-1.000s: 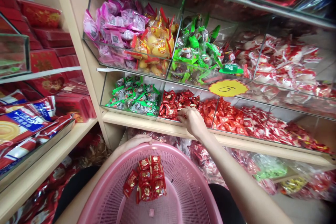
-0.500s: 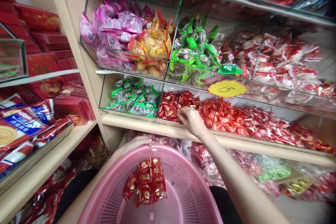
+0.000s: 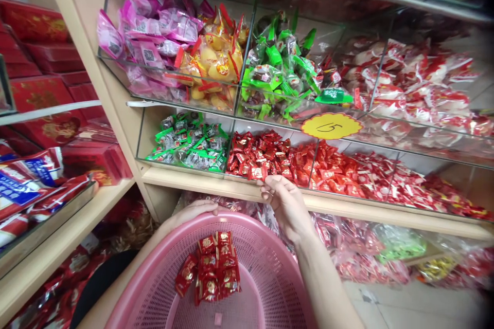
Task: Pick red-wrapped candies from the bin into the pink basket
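Between the thumb and fingers of my right hand [image 3: 287, 200] is a small red wrapped candy [image 3: 257, 172], held just in front of the low clear bin. Behind it lies a pile of the same dark red candies [image 3: 266, 149]. My left hand [image 3: 196, 211] grips the far left rim of a pink plastic basket [image 3: 266, 239], its fingers partly hidden by the rim. Inside the basket, several red candy packets [image 3: 216, 267] lie grouped together on the bottom.
Green-wrapped candies [image 3: 191, 141] and orange-red candies [image 3: 332, 164] fill neighbouring bins. A yellow price tag [image 3: 331, 126] hangs from the shelf above. The wooden shelf edge [image 3: 216, 185] runs in front of the bins. Red boxes [image 3: 44, 108] stand on the left.
My right hand has drawn back from the bin toward the basket, now with a red candy in its fingers. The left hand stays on the rim. The view has shifted slightly.
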`<move>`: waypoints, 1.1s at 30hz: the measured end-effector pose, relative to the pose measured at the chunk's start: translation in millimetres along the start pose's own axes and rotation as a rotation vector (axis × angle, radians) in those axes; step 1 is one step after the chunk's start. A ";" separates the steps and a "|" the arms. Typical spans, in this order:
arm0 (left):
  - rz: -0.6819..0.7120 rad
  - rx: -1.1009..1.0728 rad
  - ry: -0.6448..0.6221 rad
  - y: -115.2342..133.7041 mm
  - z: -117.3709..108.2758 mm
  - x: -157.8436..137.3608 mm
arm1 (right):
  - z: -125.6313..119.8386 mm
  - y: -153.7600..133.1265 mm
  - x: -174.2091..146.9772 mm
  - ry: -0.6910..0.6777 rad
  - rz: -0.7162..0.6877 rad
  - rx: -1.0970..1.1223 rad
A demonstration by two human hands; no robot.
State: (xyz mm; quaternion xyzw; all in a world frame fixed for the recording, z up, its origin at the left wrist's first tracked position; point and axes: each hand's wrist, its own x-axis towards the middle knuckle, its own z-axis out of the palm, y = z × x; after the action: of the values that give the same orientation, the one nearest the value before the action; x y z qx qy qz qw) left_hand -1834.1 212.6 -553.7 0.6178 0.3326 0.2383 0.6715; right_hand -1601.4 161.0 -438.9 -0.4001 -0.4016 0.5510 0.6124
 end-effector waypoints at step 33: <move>0.035 0.216 0.101 14.0 2.6 -6.7 | 66.5 129.1 -62.2 -0.500 0.016 -1.366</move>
State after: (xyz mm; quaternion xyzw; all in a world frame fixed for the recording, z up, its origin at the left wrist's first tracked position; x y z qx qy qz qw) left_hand -1835.4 207.8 -538.8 0.6795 0.3787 0.2436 0.5792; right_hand -1713.4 111.5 -538.7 -0.5580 -0.7812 0.2568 0.1118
